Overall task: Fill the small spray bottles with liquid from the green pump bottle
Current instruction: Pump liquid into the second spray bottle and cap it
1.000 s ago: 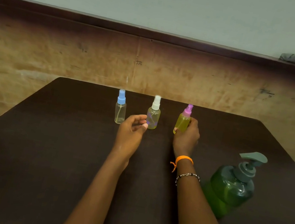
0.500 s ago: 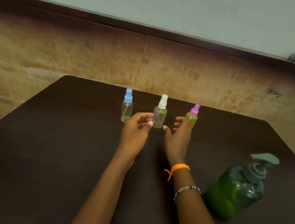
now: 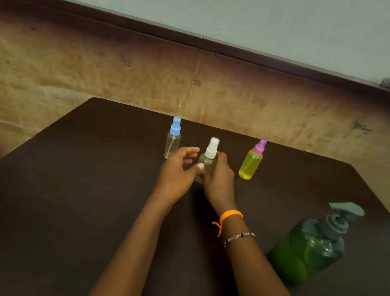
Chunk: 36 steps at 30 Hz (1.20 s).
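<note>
You switch from the pink bottle (image 3: 251, 163) to the white one (image 3: 208, 159).
Your right hand (image 3: 218, 180) now grips it; your left hand (image 3: 178, 171) hovers beside, fingers loose. Uncapping likely follows.

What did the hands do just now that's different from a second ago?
The right hand let go of the pink-capped bottle and moved left to grip the white-capped bottle. The left hand stayed beside it, open. The blue-capped bottle and green pump bottle kept their places.
</note>
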Each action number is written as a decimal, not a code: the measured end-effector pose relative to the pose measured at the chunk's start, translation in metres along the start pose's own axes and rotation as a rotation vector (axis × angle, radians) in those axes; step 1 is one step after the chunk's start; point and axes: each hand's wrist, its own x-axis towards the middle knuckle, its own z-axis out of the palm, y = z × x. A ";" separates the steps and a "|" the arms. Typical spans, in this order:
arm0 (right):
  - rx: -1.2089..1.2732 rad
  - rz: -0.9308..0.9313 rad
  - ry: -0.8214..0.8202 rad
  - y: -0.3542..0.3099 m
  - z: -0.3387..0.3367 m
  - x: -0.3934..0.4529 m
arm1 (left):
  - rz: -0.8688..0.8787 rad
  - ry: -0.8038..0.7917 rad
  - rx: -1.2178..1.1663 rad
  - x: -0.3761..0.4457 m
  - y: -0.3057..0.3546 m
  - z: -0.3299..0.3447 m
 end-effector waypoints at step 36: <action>0.587 -0.023 0.218 -0.071 -0.125 -0.198 | 0.402 0.031 0.242 -0.194 0.081 0.004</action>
